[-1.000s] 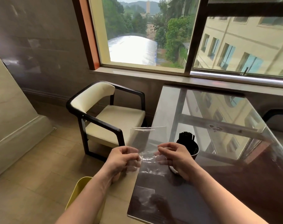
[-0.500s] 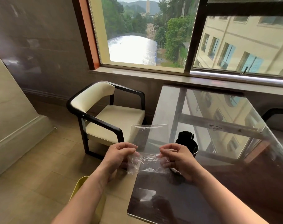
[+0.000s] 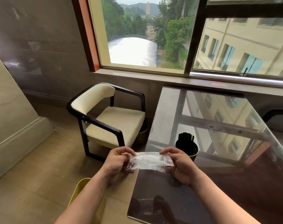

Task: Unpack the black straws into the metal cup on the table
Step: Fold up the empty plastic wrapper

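A bundle of black straws (image 3: 185, 139) stands upright in the metal cup (image 3: 194, 155) near the left edge of the glossy table (image 3: 218, 183). In front of the cup, over the table's left edge, I hold a clear plastic bag (image 3: 151, 161) folded into a flat band. My left hand (image 3: 118, 162) pinches its left end and my right hand (image 3: 179, 165) pinches its right end. The bag looks empty. My right hand hides the lower left part of the cup.
A cream armchair (image 3: 111, 117) with a black frame stands left of the table. A yellow bin (image 3: 82, 191) sits on the floor under my left forearm. The window sill runs behind the table, and another dark chair (image 3: 276, 115) shows at the far right.
The bag stood tall and unfolded between my hands a second ago; its upper part has been folded down, so it is a low crumpled band. Both hands stayed in place.
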